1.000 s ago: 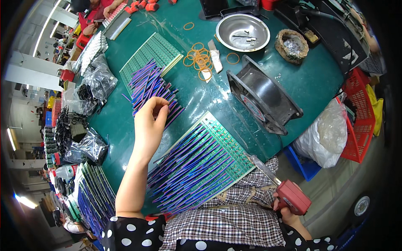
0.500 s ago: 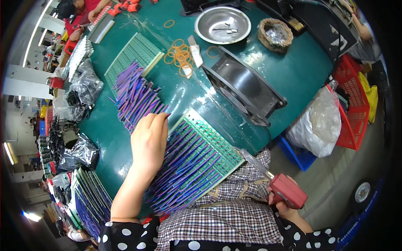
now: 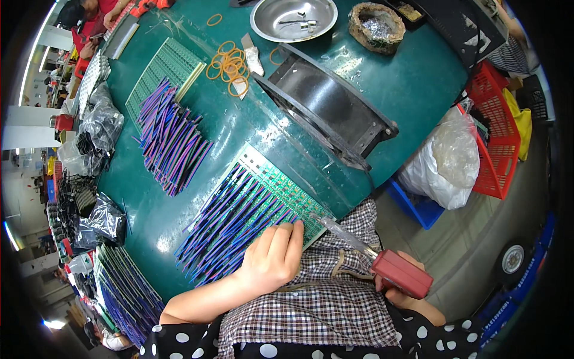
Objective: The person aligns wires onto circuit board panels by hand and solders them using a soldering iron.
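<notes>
Left hand [image 3: 272, 257] seems to pinch a wire [image 3: 298, 221] over the green circuit board [image 3: 293, 192], probably steadying it near the red tool [image 3: 402, 273] the right hand [image 3: 399, 297] grips; the wire pile [image 3: 173, 140] lies handily beyond

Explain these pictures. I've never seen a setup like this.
There's no robot here: these are a person's bare hands. Every view comes from a wide fisheye camera on their head, looking down, so straight edges bend. The right hand holds what looks like a red soldering gun, its tip by the edge of a green circuit board. The left hand is over that board's rows of purple-blue wires; whether its fingers pinch one is hard to tell. On the green table are a heap of loose wires, a stack of circuit boards, rubber bands, a steel bowl and a black fan.
</notes>
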Demonstrator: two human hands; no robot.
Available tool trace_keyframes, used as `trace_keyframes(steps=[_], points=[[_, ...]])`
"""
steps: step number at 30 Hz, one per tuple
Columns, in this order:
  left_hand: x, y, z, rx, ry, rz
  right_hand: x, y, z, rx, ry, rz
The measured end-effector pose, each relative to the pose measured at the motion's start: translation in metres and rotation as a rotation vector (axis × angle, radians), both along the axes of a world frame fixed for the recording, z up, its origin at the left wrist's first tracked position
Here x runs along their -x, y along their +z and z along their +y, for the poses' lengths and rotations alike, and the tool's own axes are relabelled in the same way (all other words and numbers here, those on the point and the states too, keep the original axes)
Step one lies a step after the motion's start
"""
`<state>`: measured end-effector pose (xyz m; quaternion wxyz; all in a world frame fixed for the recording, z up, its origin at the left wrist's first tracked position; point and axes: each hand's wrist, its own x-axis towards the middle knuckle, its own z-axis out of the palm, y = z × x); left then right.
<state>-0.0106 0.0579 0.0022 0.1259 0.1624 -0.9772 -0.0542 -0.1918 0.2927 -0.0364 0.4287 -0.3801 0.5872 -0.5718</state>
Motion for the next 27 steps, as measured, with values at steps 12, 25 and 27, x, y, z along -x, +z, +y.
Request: trace_keyframes(steps=[12, 25, 27], points=[[0.001, -0.006, 0.002, 0.072, 0.015, 0.036, -0.004, -0.003, 0.0, 0.019, 0.022, 0.106], [0.002, -0.006, 0.003, 0.093, 0.03, 0.04, -0.006, 0.001, -0.01, -0.101, -0.034, 0.175], [0.001, -0.006, 0.004, 0.082, 0.031, 0.03, -0.004, -0.002, -0.012, -0.045, 0.007, 0.349]])
